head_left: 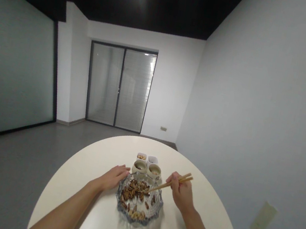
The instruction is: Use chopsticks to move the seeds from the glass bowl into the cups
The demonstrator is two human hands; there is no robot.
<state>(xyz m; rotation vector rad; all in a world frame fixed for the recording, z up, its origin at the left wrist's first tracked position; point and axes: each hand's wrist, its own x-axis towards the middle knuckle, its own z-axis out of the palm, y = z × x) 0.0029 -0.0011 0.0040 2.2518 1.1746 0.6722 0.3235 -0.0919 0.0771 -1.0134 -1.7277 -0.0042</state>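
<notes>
My right hand (182, 192) grips a pair of chopsticks (162, 186), their tips down among brown pieces in a clear glass bowl (156, 210). The bowl has a scalloped rim. Many long brown pieces (129, 192) with dark markings, perhaps nuts, are heaped towards its left and far side, with a few scattered on the right. Paler lumps (137, 215) lie at its near side. Whether the tips pinch a piece is too small to tell. My left hand (115, 177) lies with fingers stretched out by the bowl's left rim, holding nothing visible.
Just beyond the bowl stand two round cream cups, a left one (139, 167) and a right one (154, 172). Behind them are two small white square dishes; the left dish (142, 154) holds light brown bits. All stand on a round white table (81, 180). A wall (255, 127) rises at right.
</notes>
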